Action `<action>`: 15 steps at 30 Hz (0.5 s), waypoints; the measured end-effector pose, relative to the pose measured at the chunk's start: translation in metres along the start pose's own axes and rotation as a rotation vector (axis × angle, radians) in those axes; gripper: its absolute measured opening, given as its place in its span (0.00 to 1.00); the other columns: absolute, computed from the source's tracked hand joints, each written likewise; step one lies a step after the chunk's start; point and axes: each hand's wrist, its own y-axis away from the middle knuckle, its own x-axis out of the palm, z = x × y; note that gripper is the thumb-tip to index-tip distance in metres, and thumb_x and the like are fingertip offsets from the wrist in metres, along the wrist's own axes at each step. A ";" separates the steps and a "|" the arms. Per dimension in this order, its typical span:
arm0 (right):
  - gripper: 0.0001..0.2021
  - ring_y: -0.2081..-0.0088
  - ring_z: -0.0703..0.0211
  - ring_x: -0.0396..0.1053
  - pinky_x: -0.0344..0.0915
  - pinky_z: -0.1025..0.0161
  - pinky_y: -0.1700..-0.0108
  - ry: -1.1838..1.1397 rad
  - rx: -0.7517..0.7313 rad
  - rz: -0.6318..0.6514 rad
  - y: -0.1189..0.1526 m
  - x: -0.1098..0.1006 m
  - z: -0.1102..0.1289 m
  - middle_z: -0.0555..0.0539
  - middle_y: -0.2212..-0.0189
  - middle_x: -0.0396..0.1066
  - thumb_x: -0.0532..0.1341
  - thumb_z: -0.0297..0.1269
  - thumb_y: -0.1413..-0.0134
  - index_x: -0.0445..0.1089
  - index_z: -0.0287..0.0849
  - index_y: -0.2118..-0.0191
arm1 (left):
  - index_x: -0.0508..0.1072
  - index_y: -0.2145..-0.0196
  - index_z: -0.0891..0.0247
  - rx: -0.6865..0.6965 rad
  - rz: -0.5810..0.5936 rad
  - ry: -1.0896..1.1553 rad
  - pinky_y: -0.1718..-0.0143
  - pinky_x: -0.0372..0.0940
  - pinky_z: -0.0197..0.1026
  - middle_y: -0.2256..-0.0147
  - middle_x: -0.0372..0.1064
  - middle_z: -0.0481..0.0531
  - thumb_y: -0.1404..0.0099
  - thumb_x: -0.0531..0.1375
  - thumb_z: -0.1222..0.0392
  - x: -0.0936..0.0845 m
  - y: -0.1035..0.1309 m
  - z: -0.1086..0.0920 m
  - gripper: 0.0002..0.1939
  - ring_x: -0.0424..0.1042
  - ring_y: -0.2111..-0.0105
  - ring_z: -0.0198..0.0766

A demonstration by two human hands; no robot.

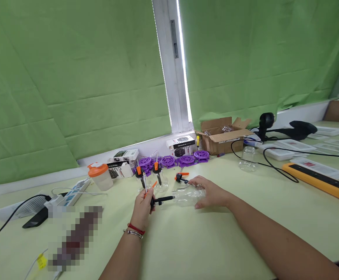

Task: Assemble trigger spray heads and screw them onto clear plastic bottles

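I see the pale table (204, 245) across the lower view, a cardboard box (226, 147) standing near its back edge. My right hand (213, 192) wraps thumb and fingers around a clear bottle (187, 197), its mouth turned left. Beyond it stand 2 bottles with orange-and-black tops (157, 167). A black tube piece (165, 199) is pinched by the fingers of my left hand (141, 208), its tip at the clear bottle's mouth.

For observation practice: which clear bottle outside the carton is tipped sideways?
The bottle in the right hand; two orange-topped bottles and another bottle near the carton stand upright.
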 end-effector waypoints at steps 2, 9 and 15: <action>0.40 0.49 0.49 0.60 0.60 0.54 0.48 0.007 -0.003 0.012 0.000 0.000 0.003 0.45 0.50 0.59 0.72 0.47 0.73 0.62 0.47 0.47 | 0.63 0.75 0.63 0.002 0.005 -0.003 0.88 0.49 0.31 0.84 0.58 0.42 0.43 0.54 0.40 0.001 0.001 0.000 0.21 0.60 0.87 0.30; 0.40 0.51 0.50 0.61 0.61 0.54 0.48 0.044 -0.035 0.032 -0.001 0.004 0.007 0.45 0.51 0.59 0.72 0.48 0.73 0.62 0.47 0.48 | 0.63 0.75 0.63 0.000 0.035 0.001 0.88 0.50 0.31 0.83 0.58 0.42 0.43 0.54 0.40 0.005 0.002 0.000 0.21 0.60 0.87 0.30; 0.43 0.50 0.49 0.61 0.60 0.53 0.47 0.063 -0.108 0.054 -0.002 0.015 0.010 0.44 0.50 0.57 0.72 0.49 0.74 0.61 0.48 0.46 | 0.62 0.74 0.62 -0.033 0.093 -0.023 0.88 0.53 0.32 0.81 0.60 0.43 0.44 0.54 0.39 0.016 0.006 0.004 0.22 0.62 0.86 0.31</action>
